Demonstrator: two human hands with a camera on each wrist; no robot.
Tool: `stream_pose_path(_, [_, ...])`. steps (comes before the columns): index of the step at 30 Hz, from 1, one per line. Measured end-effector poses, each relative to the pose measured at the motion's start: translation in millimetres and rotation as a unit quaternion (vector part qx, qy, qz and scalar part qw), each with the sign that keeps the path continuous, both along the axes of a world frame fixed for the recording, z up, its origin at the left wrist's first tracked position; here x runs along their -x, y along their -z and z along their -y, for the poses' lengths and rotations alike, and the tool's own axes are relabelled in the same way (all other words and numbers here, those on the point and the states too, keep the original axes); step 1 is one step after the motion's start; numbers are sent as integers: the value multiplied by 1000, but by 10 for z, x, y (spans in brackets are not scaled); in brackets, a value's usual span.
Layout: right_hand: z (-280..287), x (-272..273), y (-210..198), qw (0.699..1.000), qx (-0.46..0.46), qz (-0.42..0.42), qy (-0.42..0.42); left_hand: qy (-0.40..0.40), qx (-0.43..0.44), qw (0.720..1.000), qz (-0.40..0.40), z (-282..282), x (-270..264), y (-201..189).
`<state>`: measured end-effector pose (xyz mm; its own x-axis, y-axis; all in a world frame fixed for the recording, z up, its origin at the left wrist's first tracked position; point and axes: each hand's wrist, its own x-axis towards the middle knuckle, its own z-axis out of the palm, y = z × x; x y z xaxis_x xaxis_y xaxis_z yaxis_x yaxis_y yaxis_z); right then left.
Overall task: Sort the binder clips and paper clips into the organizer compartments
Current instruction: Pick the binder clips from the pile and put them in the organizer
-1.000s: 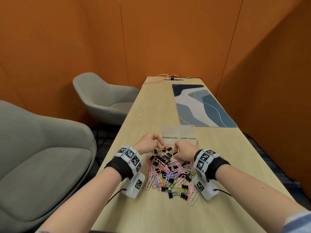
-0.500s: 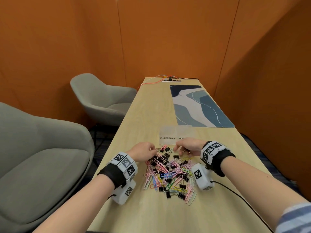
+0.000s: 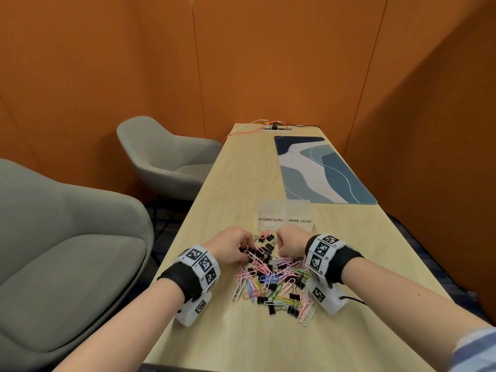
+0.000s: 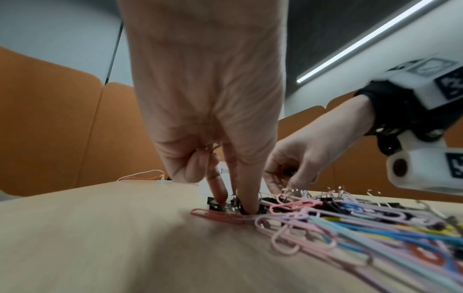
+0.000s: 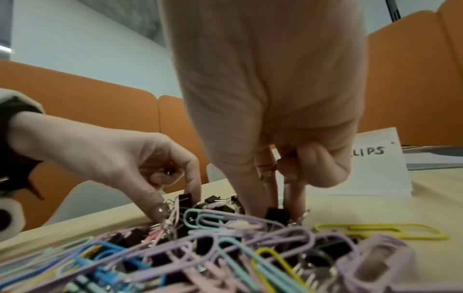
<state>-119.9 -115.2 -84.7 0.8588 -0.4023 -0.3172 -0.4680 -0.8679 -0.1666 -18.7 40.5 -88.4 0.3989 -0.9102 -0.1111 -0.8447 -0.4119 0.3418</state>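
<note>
A heap of coloured paper clips mixed with black binder clips lies on the table in front of me. Behind it stands the clear two-part organizer, labelled BINDER CLIPS on the left and PAPER CLIPS on the right. My left hand reaches into the heap's far left; its thumb and forefinger pinch a black binder clip, and its curled fingers hold metal-handled clips. At the far right of the heap, my right hand pinches another black binder clip.
The wooden table runs away from me, with a blue patterned mat beyond the organizer and cables at the far end. Two grey armchairs stand to the left. Orange partition walls enclose the space.
Both hands stay at the far side of the heap, fingers working among the clips. The right wrist has swung a little to the right and the organizer labels now show fully.
</note>
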Motion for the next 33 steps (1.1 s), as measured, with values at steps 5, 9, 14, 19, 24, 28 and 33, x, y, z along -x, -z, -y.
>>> stream_pose_path(5, [73,56,-6,1000,-21,-6,-11,14,29,999,18,-28,3,-7])
stream_pose_path(9, [161,99,-93,997,-74,31,20,16,27,999,8,-62,-19,-63])
stream_pose_path(14, [181,90,-138,982,-143,66,107,8,30,999,27,-72,-40,-159])
stream_pose_path(19, [142,68,-76,974,-182,83,108,20,31,999,33,-37,-1,-177])
stream_pose_path(24, [73,18,-70,994,-75,85,-2,18,27,999,28,-51,-8,-203])
stream_pose_path(28, [47,-25,-7,995,-5,72,-71,22,13,999,20,-103,-23,-243])
stream_pose_path(33, [23,-85,-4,993,31,75,-88,20,0,1000,-18,-178,-13,-203])
